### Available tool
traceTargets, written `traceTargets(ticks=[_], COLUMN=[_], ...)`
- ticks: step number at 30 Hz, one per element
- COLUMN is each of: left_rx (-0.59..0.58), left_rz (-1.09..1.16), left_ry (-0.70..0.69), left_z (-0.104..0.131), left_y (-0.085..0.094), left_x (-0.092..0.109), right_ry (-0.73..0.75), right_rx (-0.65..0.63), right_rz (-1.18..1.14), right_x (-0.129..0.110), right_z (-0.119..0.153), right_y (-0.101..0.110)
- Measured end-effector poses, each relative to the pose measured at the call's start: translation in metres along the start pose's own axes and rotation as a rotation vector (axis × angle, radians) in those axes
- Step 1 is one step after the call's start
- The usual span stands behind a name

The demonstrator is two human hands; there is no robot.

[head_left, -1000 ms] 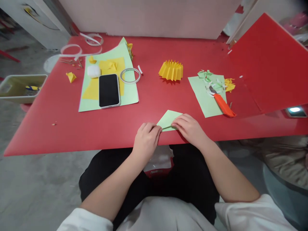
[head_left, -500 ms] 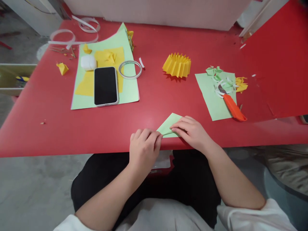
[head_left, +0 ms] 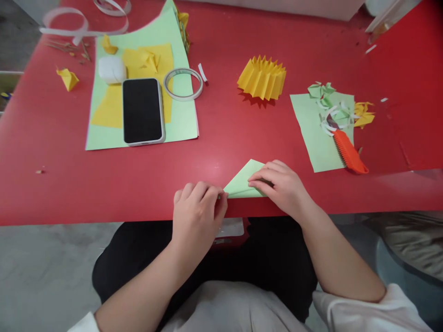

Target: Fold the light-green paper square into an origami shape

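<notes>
Shifted slightly leftward, the left hand (head_left: 199, 212) pinches the sharp corner of the smooth, folded green paper (head_left: 242, 182); the right hand (head_left: 285, 191) holds its crease, fingertips together.

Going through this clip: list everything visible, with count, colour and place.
folded paper: 1, green, near edge
pleated paper: 1, yellow, mid-table
phone: 1, black screen, left
tape: 1, whitish, right of phone
case: 1, white, behind phone
yellow paper: count unclear, under phone
stack: 1, green, left
sheet: 1, green, right
tool: 1, orange handle, on sheet
scraps: several, green and white, on sheet
folded pieces: several, yellow, left and right
twigs: several, brown, far left
strip: count unclear, white, far left
tub: 1, greyish, lower right
table: 1, red, centre
trousers: 1, black, below table
left hand: 1, bare, paper's left corner
right hand: 1, bare, paper's right side
</notes>
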State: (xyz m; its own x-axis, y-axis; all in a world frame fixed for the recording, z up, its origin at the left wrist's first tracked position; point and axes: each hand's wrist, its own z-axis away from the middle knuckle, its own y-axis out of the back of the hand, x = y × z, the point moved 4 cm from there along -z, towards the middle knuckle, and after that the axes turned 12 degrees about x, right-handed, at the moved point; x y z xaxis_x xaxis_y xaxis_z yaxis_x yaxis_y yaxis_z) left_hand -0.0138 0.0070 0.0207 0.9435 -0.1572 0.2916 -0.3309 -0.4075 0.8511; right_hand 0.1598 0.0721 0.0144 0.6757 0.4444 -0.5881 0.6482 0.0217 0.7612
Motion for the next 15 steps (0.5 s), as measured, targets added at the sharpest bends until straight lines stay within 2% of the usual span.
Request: traceTargets(ticks=[3, 5, 7, 8, 11, 15], left_rx=[0.025, -0.003, -0.082, -0.122, -0.210, -0.269], left_rz=[0.044, 0.124, 0.185, 0.191, 0.174, 0.165], left_ry=[-0.086, -0.264, -0.452, -0.501, -0.506, -0.470], left_z=[0.004, 0.011, 0.022, 0.027, 0.035, 0.035], left_y=[0.006, 0.007, 0.004, 0.001, -0.009, -0.015], left_x=[0.009, 0.023, 0.038, 0.043, 0.048, 0.042], right_ry=[0.005, 0.014, 0.021, 0.022, 0.021, 0.023], right_rx=[0.001, 0.001, 0.006, 0.011, 0.022, 0.016], right_rz=[0.008, 0.014, 0.016, 0.015, 0.013, 0.016], right_x=[-0.001, -0.001, -0.002, -0.002, -0.002, -0.003], right_z=[0.000, -0.001, -0.001, 0.000, 0.000, 0.000], right_y=[0.000, 0.000, -0.001, -0.001, 0.000, 0.000])
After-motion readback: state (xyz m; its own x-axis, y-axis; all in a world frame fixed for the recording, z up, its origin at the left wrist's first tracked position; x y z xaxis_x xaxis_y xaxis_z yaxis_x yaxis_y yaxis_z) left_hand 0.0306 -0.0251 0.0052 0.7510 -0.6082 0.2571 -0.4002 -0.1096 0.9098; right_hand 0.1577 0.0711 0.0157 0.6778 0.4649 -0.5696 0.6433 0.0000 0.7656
